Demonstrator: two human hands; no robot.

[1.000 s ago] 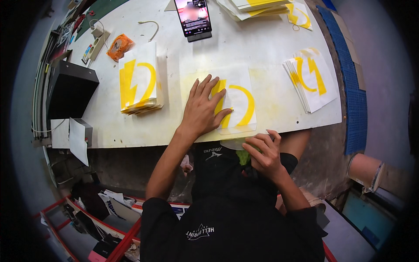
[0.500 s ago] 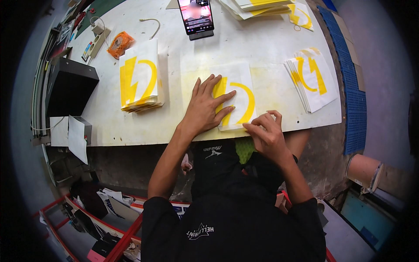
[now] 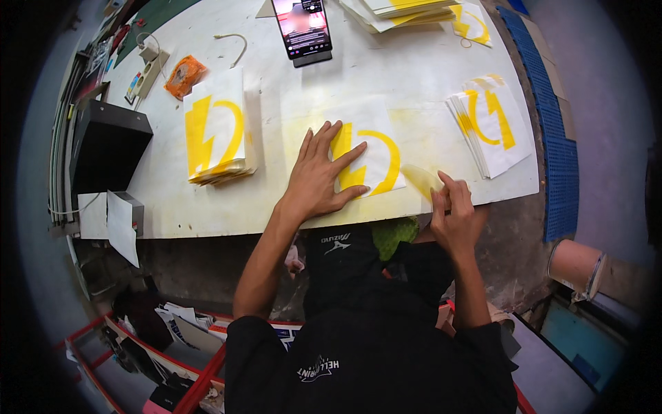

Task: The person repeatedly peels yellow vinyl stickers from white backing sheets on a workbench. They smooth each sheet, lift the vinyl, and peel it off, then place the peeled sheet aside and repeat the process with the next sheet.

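Note:
A white paper piece [image 3: 379, 122] with a yellow bolt and curve printed on it lies before me at the table's near edge. My left hand [image 3: 314, 176] rests on its left part, fingers spread and palm down. To the right of the paper, my right hand [image 3: 458, 215] pinches a thin, translucent yellowish strip [image 3: 419, 179] between thumb and fingers. The strip slants up and left, its tip close to the paper's right edge. What the strip is made of I cannot tell.
Stacks of similar printed papers stand at left [image 3: 219, 131] and lie fanned at right [image 3: 488, 131]. Another pile [image 3: 407, 10] sits at the far side. A phone [image 3: 302, 27] leans on a stand. Farther left are an orange packet [image 3: 184, 76], a power strip [image 3: 147, 79] and a black box [image 3: 114, 141].
My right hand has moved right, away from the paper's lower edge, and the translucent strip now shows in its fingers. My left hand stays pressed on the paper.

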